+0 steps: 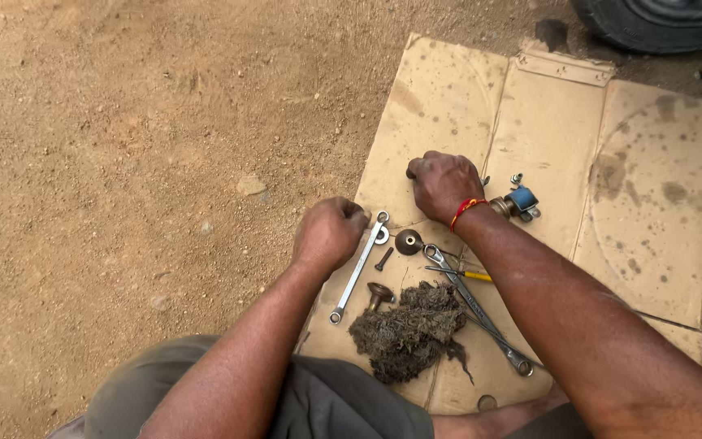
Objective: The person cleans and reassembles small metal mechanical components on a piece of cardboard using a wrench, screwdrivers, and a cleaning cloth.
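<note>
Both hands are clenched over the flattened cardboard (660, 179) on the dirt. The left hand (328, 232) is balled into a fist, knuckles up; whatever it grips is hidden inside, so I cannot tell what it holds. Just right of that fist lies a spanner (358, 267), its upper ring end by a washer (382, 236), with a short bolt (383, 258) close beside it.

The right hand (444, 185) is also closed, pressing down on a dark part whose tip shows only at the hand's left edge; too little of it is visible to name. Just right of this hand's wrist (which wears a red thread band) sits a blue fitting (522, 200) with a brass end. Below the right hand are a brass cap (408, 241), a second spanner (478, 309), a yellow-handled tool (458, 273), a small brass stem (379, 294) and a rag wad (407, 330).

As for progress, it looks like mid-work: several small parts lie loose and separated on the cardboard, none visibly joined, and both hands are busy on pieces they hide. A tyre (660, 20) edges the top corner
</note>
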